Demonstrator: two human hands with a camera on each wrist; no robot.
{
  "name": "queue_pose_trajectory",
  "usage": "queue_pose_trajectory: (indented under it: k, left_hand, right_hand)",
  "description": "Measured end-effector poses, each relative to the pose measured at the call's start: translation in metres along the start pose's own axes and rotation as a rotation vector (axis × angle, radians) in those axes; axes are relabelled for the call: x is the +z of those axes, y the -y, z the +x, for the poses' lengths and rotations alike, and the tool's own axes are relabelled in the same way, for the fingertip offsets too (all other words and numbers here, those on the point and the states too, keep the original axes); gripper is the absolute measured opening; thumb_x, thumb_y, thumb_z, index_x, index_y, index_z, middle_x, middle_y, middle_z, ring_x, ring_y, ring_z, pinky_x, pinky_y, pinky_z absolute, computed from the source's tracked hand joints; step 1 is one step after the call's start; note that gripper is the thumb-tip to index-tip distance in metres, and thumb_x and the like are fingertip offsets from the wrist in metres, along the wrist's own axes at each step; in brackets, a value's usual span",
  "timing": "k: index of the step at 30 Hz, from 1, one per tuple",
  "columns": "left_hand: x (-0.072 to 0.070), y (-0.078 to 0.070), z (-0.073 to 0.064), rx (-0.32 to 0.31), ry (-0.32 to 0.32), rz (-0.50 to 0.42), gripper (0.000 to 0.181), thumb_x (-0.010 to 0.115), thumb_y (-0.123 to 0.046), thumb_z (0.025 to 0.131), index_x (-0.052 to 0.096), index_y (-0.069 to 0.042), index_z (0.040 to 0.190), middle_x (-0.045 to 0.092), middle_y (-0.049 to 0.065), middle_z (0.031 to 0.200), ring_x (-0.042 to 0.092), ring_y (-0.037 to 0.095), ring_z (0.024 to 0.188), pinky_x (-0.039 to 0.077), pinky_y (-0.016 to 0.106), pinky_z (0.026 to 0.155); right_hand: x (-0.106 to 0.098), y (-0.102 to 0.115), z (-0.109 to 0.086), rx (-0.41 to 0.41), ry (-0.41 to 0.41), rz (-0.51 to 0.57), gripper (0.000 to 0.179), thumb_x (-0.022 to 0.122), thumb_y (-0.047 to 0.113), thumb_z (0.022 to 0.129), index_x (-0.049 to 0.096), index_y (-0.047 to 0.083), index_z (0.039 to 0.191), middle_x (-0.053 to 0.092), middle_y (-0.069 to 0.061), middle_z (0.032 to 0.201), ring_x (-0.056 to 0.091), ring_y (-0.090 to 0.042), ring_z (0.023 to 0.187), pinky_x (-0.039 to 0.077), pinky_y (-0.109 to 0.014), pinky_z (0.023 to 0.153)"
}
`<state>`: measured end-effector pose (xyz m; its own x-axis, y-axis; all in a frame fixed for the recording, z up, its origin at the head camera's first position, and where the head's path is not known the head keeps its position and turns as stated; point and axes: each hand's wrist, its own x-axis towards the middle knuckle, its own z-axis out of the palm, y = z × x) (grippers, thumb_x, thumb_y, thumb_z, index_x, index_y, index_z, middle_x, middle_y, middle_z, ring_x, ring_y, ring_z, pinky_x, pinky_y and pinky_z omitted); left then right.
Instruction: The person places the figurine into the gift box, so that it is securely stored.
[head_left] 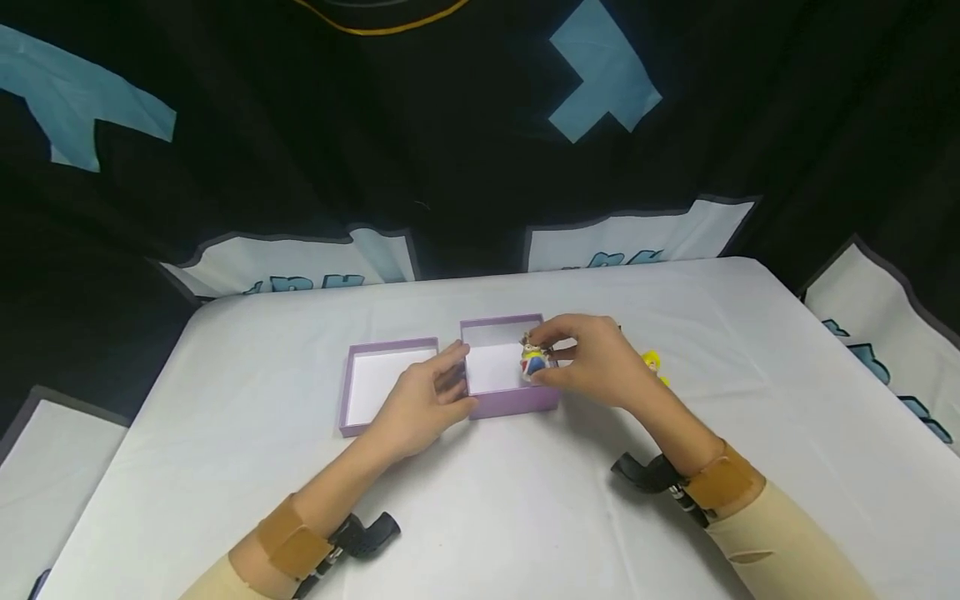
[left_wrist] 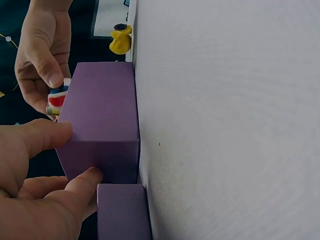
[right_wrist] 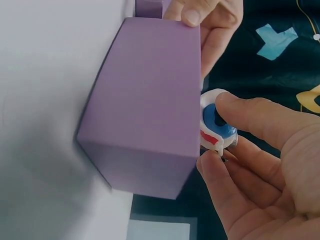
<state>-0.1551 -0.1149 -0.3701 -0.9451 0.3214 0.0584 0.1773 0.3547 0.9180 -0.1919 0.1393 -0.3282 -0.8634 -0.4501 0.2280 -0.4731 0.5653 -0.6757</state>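
A small toy figurine (head_left: 533, 363) in white, red, blue and yellow is pinched between the thumb and fingers of my right hand (head_left: 596, 360). It is held upright over the right side of an open purple box (head_left: 514, 404) with a white inside. My left hand (head_left: 416, 406) holds the box by its left wall. In the left wrist view, its thumb lies at the upper front corner and a finger presses the side. The right wrist view shows the figurine's rounded blue and white part (right_wrist: 218, 120) under the thumb, beyond the box's top edge.
A shallow purple tray, probably the box's lid (head_left: 346, 400), lies left of the box, partly behind my left hand. A yellow toy duck with a black top (left_wrist: 120, 40) stands to the right, partly hidden by my right arm in the head view. White cloth (head_left: 480, 517) covers the table.
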Motion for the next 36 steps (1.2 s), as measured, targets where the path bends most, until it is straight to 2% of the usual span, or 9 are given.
queue_pose_trajectory:
  k: [10, 17, 28, 36]
  left_hand:
    - [0.000, -0.002, 0.000, -0.018, 0.000, -0.001, 0.073, 0.073, 0.000, 0.084, 0.036, 0.001, 0.148, 0.027, 0.011, 0.157, 0.042, 0.020, 0.134, 0.049, 0.020, 0.094]
    - [0.000, -0.002, -0.001, -0.029, -0.004, -0.024, 0.073, 0.073, 0.000, 0.084, 0.036, 0.001, 0.148, 0.028, 0.011, 0.156, 0.043, 0.024, 0.133, 0.048, 0.023, 0.095]
    - [0.000, 0.001, -0.001, 0.004, 0.001, -0.042, 0.072, 0.073, -0.001, 0.085, 0.038, -0.001, 0.148, 0.029, 0.011, 0.156, 0.044, 0.023, 0.133, 0.049, 0.022, 0.095]
    - [0.000, 0.000, -0.001, 0.005, 0.001, -0.041, 0.072, 0.073, 0.000, 0.085, 0.037, 0.002, 0.147, 0.028, 0.011, 0.156, 0.042, 0.021, 0.134, 0.049, 0.022, 0.094]
  right_hand:
    - [0.018, 0.002, 0.014, 0.042, 0.052, -0.026, 0.033, 0.089, 0.017, 0.071, 0.073, 0.014, 0.100, 0.068, 0.009, 0.100, 0.063, -0.010, 0.094, 0.059, -0.027, 0.083]
    - [0.030, 0.001, 0.028, 0.036, 0.121, 0.006, 0.033, 0.089, 0.009, 0.069, 0.072, 0.013, 0.098, 0.068, 0.006, 0.096, 0.064, -0.012, 0.091, 0.059, -0.023, 0.079]
    - [0.039, 0.011, 0.047, 0.004, 0.307, -0.078, 0.026, 0.085, 0.001, 0.071, 0.071, 0.010, 0.091, 0.071, 0.001, 0.090, 0.068, -0.015, 0.088, 0.059, -0.022, 0.074]
    - [0.045, 0.014, 0.057, 0.047, 0.423, -0.096, 0.025, 0.083, -0.001, 0.073, 0.070, 0.010, 0.092, 0.069, 0.001, 0.092, 0.069, -0.016, 0.090, 0.059, -0.022, 0.073]
